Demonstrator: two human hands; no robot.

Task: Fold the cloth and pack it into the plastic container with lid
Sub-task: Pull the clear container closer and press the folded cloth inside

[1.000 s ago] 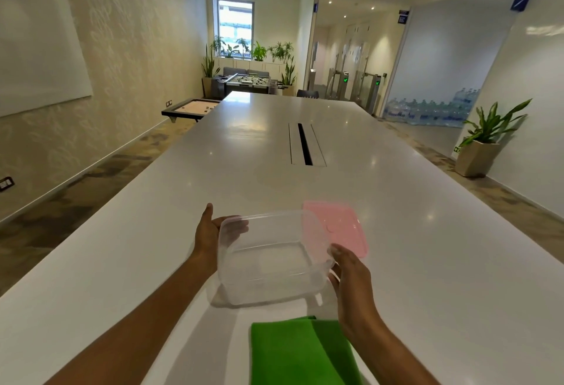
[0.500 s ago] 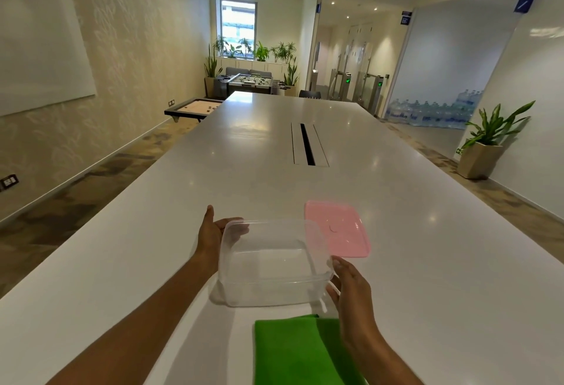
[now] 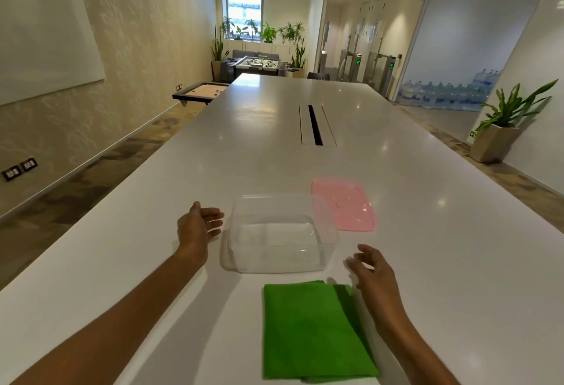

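Observation:
A clear plastic container point(image 3: 279, 233) stands empty and upright on the white table point(image 3: 427, 262). Its pink lid point(image 3: 343, 204) lies flat just behind it to the right. A green cloth point(image 3: 311, 331), folded into a rectangle, lies on the table in front of the container. My left hand point(image 3: 197, 227) hovers just left of the container, fingers apart, not touching it. My right hand point(image 3: 374, 274) is off the container's near right corner, beside the cloth's far right corner, fingers spread and empty.
A cable slot point(image 3: 316, 125) runs along the table's middle farther back. The table's left edge drops to patterned floor. A potted plant point(image 3: 500, 128) stands by the right wall. A small game table point(image 3: 200, 93) sits beyond the far left corner.
Both hands have let go of the container, which now rests on the table. The left hand drew back to the left, the right hand back and to the right.

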